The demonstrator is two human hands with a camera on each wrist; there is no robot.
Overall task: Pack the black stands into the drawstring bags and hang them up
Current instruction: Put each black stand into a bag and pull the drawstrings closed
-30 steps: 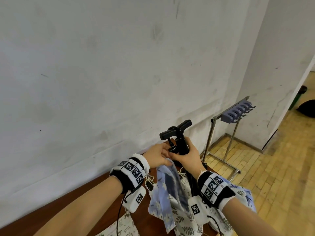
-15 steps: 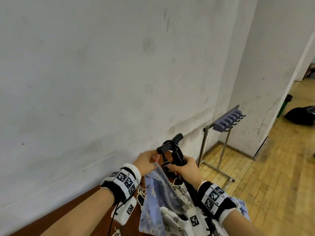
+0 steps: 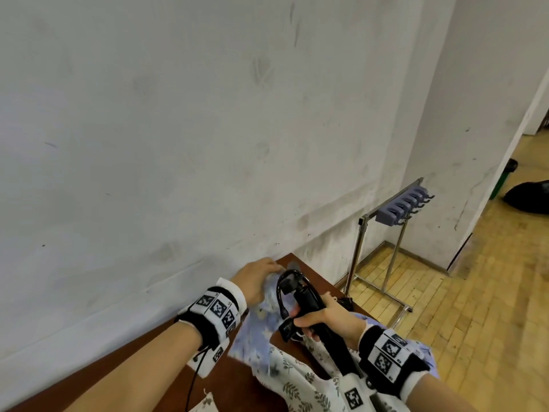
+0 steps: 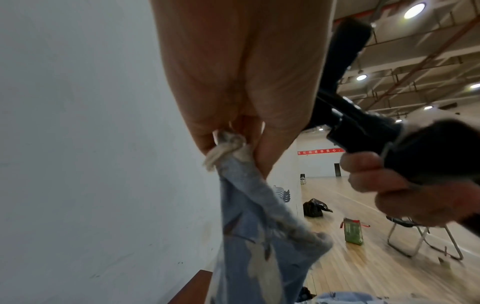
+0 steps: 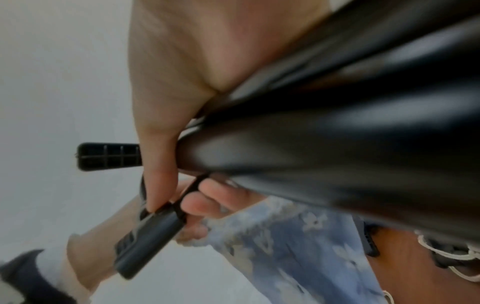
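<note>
— Where's the black stand (image 3: 309,304) right now?

— In the right hand (image 3: 332,322), over the near corner of the brown desk (image 3: 142,364). Fingers and thumb wrap round its folded shaft. Its long axis slants: head and curved loop up and away toward the wall, legs running down and back past that wrist.

— And the bag?

— The blue floral drawstring bag (image 3: 261,325) hangs from the left hand (image 3: 255,281), just beside the stand's head, on the wall side. From the wrist camera you can see fingertips (image 4: 270,148) and thumb pinching the gathered rim together with the knotted white cord (image 4: 223,152). The cloth droops below.

— So which end goes in?

— I'd judge the stand isn't inside yet. The mouth is held level with the stand's top, left of it, so the bag has to be drawn over the head, or the stand turned.

— Anything else?

— A white leaf-print bag (image 3: 297,379) lies on the desk beneath. A metal rack with grey hooks (image 3: 401,206) stands on the floor to the right, well apart.
</note>
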